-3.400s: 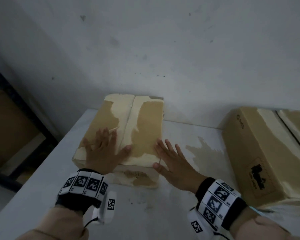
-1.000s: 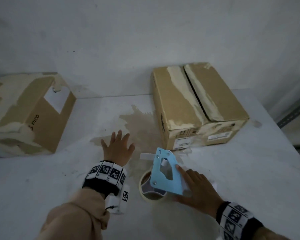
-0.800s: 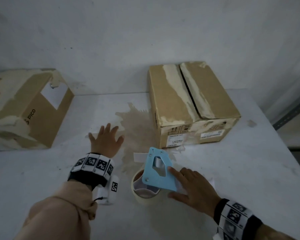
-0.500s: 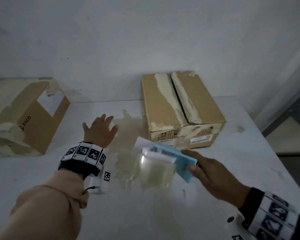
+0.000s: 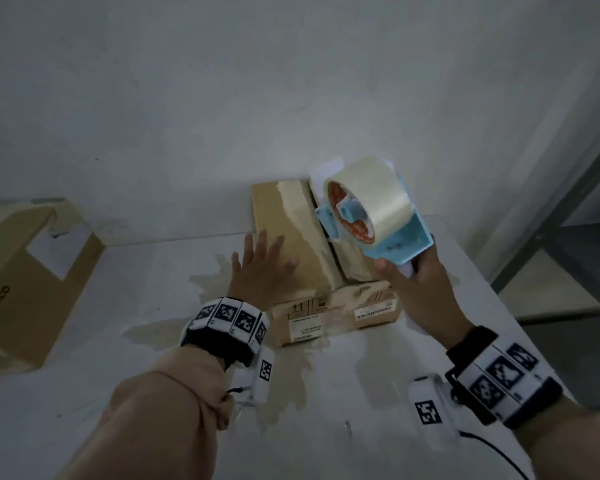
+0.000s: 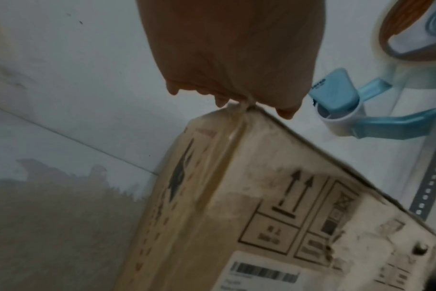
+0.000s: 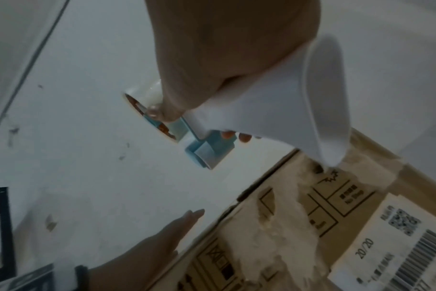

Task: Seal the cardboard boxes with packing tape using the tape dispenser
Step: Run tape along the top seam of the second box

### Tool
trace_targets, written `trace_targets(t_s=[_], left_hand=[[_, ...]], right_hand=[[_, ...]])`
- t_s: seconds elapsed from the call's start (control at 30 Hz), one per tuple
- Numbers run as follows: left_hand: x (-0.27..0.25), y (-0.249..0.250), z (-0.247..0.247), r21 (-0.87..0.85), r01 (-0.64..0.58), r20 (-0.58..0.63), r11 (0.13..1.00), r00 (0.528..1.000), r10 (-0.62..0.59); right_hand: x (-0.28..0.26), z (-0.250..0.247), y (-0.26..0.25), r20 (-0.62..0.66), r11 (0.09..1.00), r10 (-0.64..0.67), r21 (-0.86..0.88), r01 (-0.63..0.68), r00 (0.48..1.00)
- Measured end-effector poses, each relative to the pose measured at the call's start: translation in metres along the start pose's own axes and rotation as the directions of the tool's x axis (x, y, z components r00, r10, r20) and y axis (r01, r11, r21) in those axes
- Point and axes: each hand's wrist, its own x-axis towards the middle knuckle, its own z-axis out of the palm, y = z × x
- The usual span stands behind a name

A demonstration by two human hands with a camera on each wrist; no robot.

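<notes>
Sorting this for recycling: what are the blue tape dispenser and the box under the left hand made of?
Light-blue tape dispenser: apparently moulded plastic, smooth and matte, with a white handle. Brown box: cardboard, its surface torn to paler patches, printed symbols and paper labels on its side.

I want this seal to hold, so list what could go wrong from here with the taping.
1. The box top carries torn old tape patches beside the centre seam; new tape may bond poorly there.
2. The left hand lies flat on the left flap only, so the right flap may lift or shift under the dispenser.
3. The right hand holds the tape dispenser raised and tilted, so it might land off the seam.
</notes>
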Motion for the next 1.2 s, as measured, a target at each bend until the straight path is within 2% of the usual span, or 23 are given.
trace_targets(t_s=[0.13, 0.27, 0.4, 0.47, 0.6, 0.67, 0.8, 0.87, 0.93, 1.0, 1.03, 1.1, 1.2], left_hand=[[0.011, 0.003, 0.01, -0.079, -0.03, 0.046, 0.996, 0.998, 0.033], [0.01, -0.001, 0.014, -0.055, -0.057, 0.001, 0.997, 0.998, 0.057], [-0.014, 0.004, 0.012, 0.044, -0.046, -0.02, 0.998, 0.999, 0.047], [-0.034, 0.008, 0.011, 0.09, -0.057, -0.071, 0.994, 0.995, 0.063], [-0.063, 0.008, 0.013, 0.215, -0.125, -0.236, 0.968, 0.956, 0.176], [-0.069, 0.006, 0.011, 0.268, -0.157, -0.28, 0.951, 0.932, 0.233], [-0.078, 0.001, 0.006, 0.204, -0.315, -0.319, 0.927, 0.874, 0.368], [-0.077, -0.006, -0.004, 0.152, -0.339, -0.312, 0.928, 0.875, 0.371], [-0.061, -0.017, -0.015, 0.132, -0.293, -0.226, 0.947, 0.921, 0.317], [-0.037, -0.036, -0.019, 0.101, -0.142, -0.232, 0.985, 0.959, 0.162], [-0.025, -0.045, -0.02, 0.096, -0.036, -0.249, 0.995, 0.967, 0.059], [-0.004, -0.064, -0.019, 0.13, 0.145, -0.175, 0.981, 0.977, -0.121], [0.01, -0.077, -0.016, 0.069, 0.259, -0.072, 0.963, 0.965, -0.254]], right_hand=[[0.017, 0.003, 0.015, -0.091, 1.0, 0.014, 0.014, -0.012, 0.996], [0.022, 0.01, 0.027, -0.145, 0.999, 0.031, 0.018, -0.029, 0.989], [0.023, 0.009, 0.031, -0.143, 0.999, 0.024, -0.024, -0.028, 0.989], [0.024, 0.006, 0.03, -0.123, 0.999, 0.02, -0.025, -0.024, 0.992], [0.028, 0.0, 0.031, -0.078, 1.0, -0.008, -0.024, 0.007, 0.997], [0.027, -0.002, 0.03, -0.058, 0.999, -0.024, -0.027, 0.023, 0.998], [0.023, -0.004, 0.023, 0.006, 0.999, -0.027, -0.04, 0.027, 1.0], [0.02, -0.004, 0.02, 0.019, 0.999, -0.035, -0.03, 0.035, 0.999], [0.017, -0.004, 0.016, 0.029, 0.999, -0.038, -0.004, 0.038, 0.999], [0.015, -0.001, 0.011, 0.051, 0.999, -0.037, 0.035, 0.035, 0.998], [0.014, 0.0, 0.007, 0.067, 0.998, -0.038, 0.056, 0.034, 0.997], [0.014, 0.003, 0.001, 0.096, 0.995, -0.046, 0.09, 0.038, 0.994], [0.018, 0.012, -0.01, 0.131, 0.991, -0.059, 0.127, 0.042, 0.99]])
